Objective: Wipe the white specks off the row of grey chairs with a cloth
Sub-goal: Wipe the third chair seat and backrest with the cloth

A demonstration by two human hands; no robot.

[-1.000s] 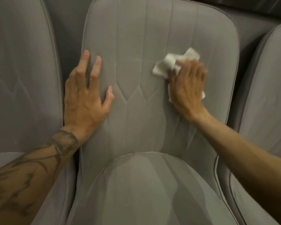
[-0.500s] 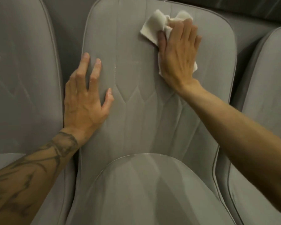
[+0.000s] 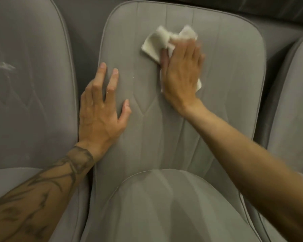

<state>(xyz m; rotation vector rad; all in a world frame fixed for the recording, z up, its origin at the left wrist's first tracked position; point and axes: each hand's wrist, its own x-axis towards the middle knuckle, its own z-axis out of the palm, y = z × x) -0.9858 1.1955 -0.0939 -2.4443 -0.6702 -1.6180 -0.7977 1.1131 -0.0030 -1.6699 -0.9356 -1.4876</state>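
The middle grey chair [image 3: 226,84] fills the view, backrest above and seat cushion below. My right hand [image 3: 181,74] lies flat with straight fingers on a crumpled white cloth [image 3: 157,43], pressing it against the upper middle of the backrest. My left hand [image 3: 101,109] rests flat, fingers spread, on the backrest's left side near its edge. A thin line of white specks [image 3: 133,82] runs down a seam between my two hands.
A second grey chair [image 3: 28,84] stands close on the left, with a pale smear on its backrest. A third grey chair [image 3: 294,105] stands on the right. Narrow dark gaps separate the chairs.
My right hand with the cloth went up the backrest from its middle, then came back down a little and leftward. My left hand has stayed in place.
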